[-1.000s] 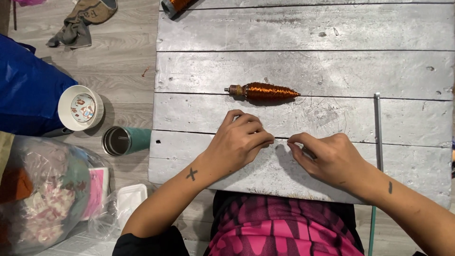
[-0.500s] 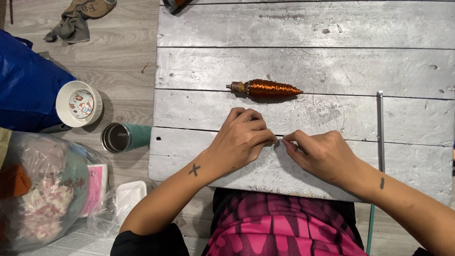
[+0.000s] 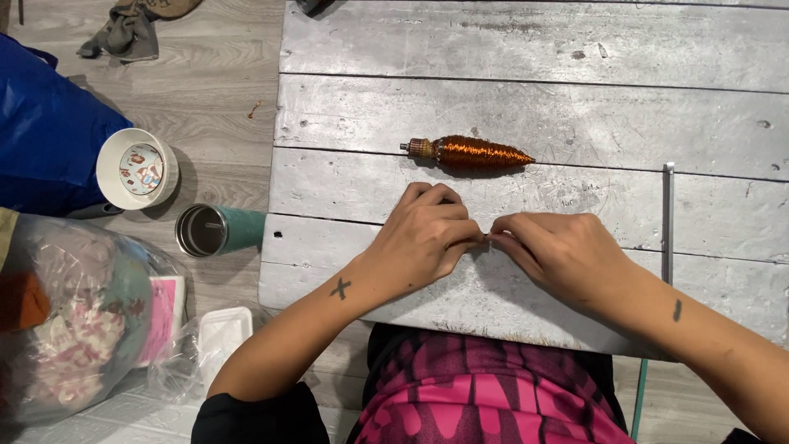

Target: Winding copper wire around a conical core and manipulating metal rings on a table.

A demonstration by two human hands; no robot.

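Note:
My left hand (image 3: pixel 423 238) and my right hand (image 3: pixel 559 251) rest on the near part of a whitewashed plank table (image 3: pixel 534 49). Their fingertips are pinched together and meet at the middle. Between them is a short piece of thin wire (image 3: pixel 487 238), almost wholly hidden by the fingers. A cone-shaped spool of copper-coloured wire (image 3: pixel 477 154) lies on its side just beyond the hands, apart from them.
A thin metal rod (image 3: pixel 667 222) lies along the table's right side. On the floor to the left stand a white cup (image 3: pixel 136 168), a teal tumbler (image 3: pixel 218 230), a blue bag (image 3: pixel 49 123), a filled clear plastic bag (image 3: pixel 74 321) and a white foam container (image 3: pixel 222 333).
My two hands have drawn closer until the fingertips touch; the short stretch of wire seen between them earlier is now covered. The spool has not moved.

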